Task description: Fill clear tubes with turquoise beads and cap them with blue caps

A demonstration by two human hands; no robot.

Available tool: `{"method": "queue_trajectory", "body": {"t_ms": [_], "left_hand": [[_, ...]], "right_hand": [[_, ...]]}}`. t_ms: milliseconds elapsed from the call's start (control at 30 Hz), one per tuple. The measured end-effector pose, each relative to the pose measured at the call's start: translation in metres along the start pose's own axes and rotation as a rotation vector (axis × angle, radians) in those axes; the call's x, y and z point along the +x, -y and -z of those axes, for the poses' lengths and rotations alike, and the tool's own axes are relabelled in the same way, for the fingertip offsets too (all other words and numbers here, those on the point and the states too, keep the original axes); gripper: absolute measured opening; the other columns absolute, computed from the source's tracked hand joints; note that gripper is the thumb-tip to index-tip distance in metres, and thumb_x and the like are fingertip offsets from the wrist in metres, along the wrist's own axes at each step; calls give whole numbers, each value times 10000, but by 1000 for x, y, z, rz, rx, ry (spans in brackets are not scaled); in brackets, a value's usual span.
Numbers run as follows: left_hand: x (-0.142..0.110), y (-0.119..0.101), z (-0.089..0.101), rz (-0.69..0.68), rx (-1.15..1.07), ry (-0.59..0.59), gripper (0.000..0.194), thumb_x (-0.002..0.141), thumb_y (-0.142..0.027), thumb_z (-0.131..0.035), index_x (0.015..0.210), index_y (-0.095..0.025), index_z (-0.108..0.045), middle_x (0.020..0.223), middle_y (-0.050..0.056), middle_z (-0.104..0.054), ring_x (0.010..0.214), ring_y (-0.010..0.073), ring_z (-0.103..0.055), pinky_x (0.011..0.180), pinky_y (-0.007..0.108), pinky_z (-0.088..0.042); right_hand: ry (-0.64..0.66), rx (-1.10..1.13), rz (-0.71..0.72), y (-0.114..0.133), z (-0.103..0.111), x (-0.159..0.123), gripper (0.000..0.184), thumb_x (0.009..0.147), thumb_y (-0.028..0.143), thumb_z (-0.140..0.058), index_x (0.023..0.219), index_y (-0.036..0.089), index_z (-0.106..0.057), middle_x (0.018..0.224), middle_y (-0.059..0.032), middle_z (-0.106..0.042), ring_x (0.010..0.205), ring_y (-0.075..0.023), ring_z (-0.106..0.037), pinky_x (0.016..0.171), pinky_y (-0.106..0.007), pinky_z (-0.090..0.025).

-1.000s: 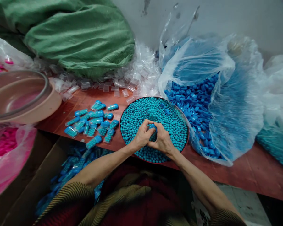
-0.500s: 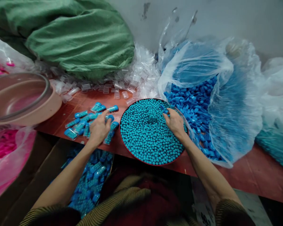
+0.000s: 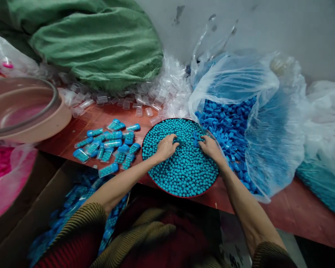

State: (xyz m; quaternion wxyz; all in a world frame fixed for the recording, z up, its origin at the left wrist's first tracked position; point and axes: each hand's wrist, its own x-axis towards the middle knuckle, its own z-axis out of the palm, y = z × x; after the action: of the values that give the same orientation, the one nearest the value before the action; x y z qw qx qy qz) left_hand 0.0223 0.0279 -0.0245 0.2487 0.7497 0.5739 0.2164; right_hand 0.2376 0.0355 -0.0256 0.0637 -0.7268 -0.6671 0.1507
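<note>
A round red-rimmed bowl [image 3: 181, 182] full of small turquoise beads stands at the table's front edge. Over its left half is my left hand [image 3: 166, 147], thumb and forefinger apart near the middle of the beads; a clear container there is hard to make out. My right hand [image 3: 211, 149] is over the bowl's right side, its fingertips closed on small blue plastic caps [image 3: 195, 138]. Left of the bowl lie several clear containers [image 3: 113, 143] filled with beads and capped in blue. One filled container [image 3: 108, 170] lies closest to the front edge.
An open plastic bag [image 3: 276, 123] spills loose blue caps [image 3: 226, 119] right of the bowl. Empty clear containers [image 3: 173, 89] are heaped behind, beside a green cloth bundle [image 3: 100, 44]. A pink basin [image 3: 44, 123] stands left. Below the table, a box [image 3: 25, 216] holds filled containers.
My left hand has moved right, from the filled containers to the bowl. A filled container now shows at the front of that group. My right hand stays over the bowl with the caps.
</note>
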Motion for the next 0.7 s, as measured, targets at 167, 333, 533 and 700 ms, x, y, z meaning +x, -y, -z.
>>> {"method": "queue_trajectory", "body": {"t_ms": [167, 333, 533, 700], "left_hand": [[3, 1, -6, 4, 18, 18, 321, 841, -287, -563, 1141, -170, -561, 952, 77, -658, 902, 220, -619, 810, 325, -465], [4, -9, -17, 18, 70, 19, 335, 838, -326, -572, 1156, -222, -569, 965, 61, -653, 925, 221, -611, 825, 322, -456], [7, -13, -24, 13, 116, 17, 263, 838, -369, -553, 1064, -248, -610, 986, 53, -592, 881, 212, -598, 793, 318, -467], [5, -13, -15, -102, 68, 62, 189, 831, -280, -547, 994, -184, -563, 981, 59, -584, 920, 200, -580, 841, 308, -455]], "right_hand": [[-110, -352, 301, -8, 7, -20, 508, 882, 103, -315, 1347, 245, -459, 1132, -113, -596, 933, -223, -581, 710, -290, -416], [-34, -539, 446, 7, 9, -14, 381, 918, 169, -333, 1182, 256, -593, 1025, -100, -582, 883, -215, -532, 663, -289, -367], [-163, -475, 503, 1, 8, -16, 238, 894, 247, -442, 941, 140, -650, 1016, -144, -618, 994, -278, -513, 819, -367, -374], [-139, -50, 462, 9, 2, -24, 368, 930, 256, -398, 1252, 136, -532, 1110, -108, -654, 1011, -200, -587, 879, -299, -431]]}}
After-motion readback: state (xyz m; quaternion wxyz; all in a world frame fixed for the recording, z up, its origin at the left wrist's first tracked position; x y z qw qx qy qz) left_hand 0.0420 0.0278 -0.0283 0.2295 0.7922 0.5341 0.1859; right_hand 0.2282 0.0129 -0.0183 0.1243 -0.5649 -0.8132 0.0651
